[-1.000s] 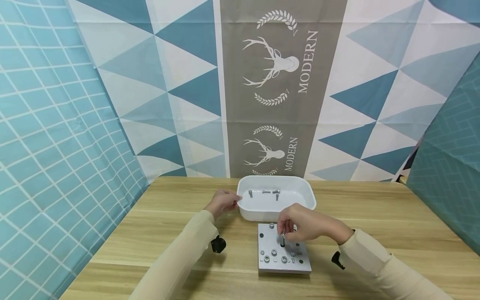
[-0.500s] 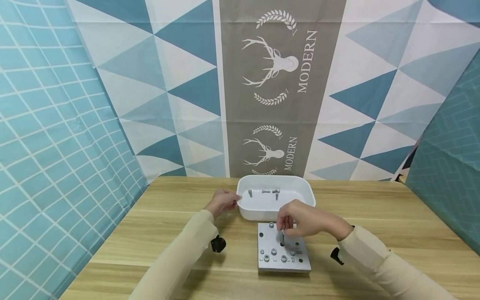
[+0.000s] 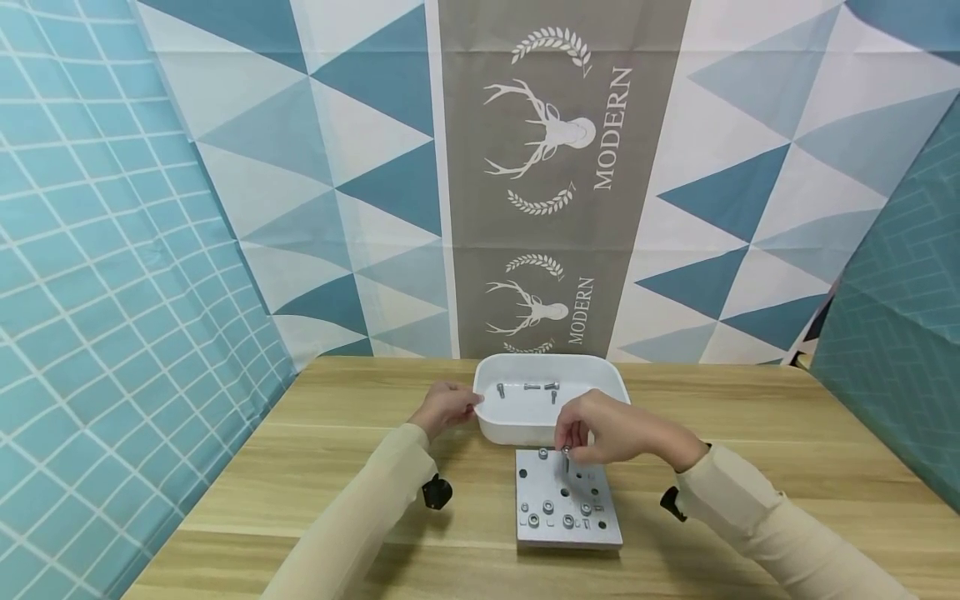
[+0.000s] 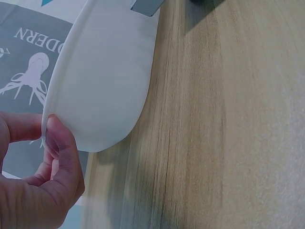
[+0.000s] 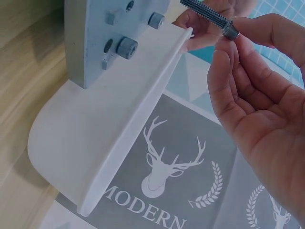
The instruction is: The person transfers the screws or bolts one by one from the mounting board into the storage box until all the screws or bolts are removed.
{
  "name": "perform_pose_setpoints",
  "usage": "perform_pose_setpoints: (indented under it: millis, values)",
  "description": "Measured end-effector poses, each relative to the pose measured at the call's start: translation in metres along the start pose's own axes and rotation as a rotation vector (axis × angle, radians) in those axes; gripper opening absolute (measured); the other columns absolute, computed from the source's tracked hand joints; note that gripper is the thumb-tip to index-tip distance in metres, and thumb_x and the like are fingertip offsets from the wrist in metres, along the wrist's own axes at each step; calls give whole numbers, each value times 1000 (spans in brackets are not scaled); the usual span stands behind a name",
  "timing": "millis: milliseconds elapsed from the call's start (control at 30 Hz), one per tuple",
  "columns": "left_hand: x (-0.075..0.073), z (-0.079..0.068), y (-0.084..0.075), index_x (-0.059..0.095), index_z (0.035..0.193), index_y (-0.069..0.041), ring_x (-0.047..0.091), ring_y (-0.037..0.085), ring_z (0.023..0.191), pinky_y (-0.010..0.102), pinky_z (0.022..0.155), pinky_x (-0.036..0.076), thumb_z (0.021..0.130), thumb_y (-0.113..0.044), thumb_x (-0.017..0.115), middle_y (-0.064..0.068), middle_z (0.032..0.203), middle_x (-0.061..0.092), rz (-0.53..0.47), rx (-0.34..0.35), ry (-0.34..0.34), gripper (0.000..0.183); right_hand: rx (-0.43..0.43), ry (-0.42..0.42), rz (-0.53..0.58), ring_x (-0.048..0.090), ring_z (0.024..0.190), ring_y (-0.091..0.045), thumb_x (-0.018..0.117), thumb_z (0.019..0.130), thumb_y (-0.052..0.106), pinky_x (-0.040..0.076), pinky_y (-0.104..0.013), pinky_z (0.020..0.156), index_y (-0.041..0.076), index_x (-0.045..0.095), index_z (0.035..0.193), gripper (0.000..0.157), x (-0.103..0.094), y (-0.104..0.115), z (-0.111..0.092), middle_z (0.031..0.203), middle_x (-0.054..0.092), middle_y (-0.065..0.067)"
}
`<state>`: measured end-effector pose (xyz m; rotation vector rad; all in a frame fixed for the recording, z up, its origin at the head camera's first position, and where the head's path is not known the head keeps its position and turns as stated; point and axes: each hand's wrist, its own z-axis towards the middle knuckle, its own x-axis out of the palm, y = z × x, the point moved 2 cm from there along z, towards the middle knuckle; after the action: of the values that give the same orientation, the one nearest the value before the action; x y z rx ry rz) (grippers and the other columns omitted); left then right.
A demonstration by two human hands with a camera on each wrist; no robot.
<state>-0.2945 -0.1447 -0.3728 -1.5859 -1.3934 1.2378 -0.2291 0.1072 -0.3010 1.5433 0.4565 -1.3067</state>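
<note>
My right hand point(image 3: 611, 427) pinches a socket head bolt point(image 5: 208, 16) by its head between thumb and fingertips. The bolt's threaded shank points down and clear of the metal plate point(image 3: 542, 533), above a bare hole point(image 3: 565, 492). Several other bolts sit in the plate with their heads showing, one of them a socket head bolt point(image 5: 127, 48) near the plate's edge. My left hand point(image 3: 447, 405) grips the left rim of the white tray point(image 4: 105, 76), thumb on one side of the wall and fingers on the other.
Several loose bolts point(image 3: 532, 387) lie on the floor of the tray, behind the plate. Both stand on a wooden table point(image 3: 360, 392). A patterned cloth point(image 3: 540, 167) hangs along the table's back edge, with a blue tiled sheet point(image 3: 135, 250) at the left.
The right hand has lifted the bolt up from the hole in the plate, so its shank has come out into view. The left hand has stayed on the tray rim.
</note>
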Motion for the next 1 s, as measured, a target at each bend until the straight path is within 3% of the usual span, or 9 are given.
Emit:
perform_pose_setpoints:
  millis: [300, 667, 1000]
  values:
    - [0, -1, 1, 64, 103, 8, 55, 12, 72, 25, 76, 57, 87, -7, 66, 6, 84, 59, 3, 9, -1, 22, 5, -4, -5, 54, 68, 6, 68, 80, 2, 56, -22, 64, 10, 69, 84, 9, -5, 0, 2, 78, 66, 6]
    - [0, 1, 1, 65, 105, 8, 55, 12, 70, 22, 71, 56, 88, -4, 64, 4, 80, 56, -22, 29, 14, 22, -46, -39, -30, 55, 66, 4, 64, 77, 0, 55, -19, 62, 9, 68, 82, 11, -18, 0, 7, 76, 66, 2]
    - [0, 1, 1, 65, 101, 8, 55, 11, 69, 26, 76, 58, 87, -3, 65, 4, 79, 56, -20, 28, 13, 18, -22, -21, -43, 54, 67, 5, 66, 79, 1, 53, -16, 62, 10, 68, 83, 10, -25, -1, 10, 77, 65, 4]
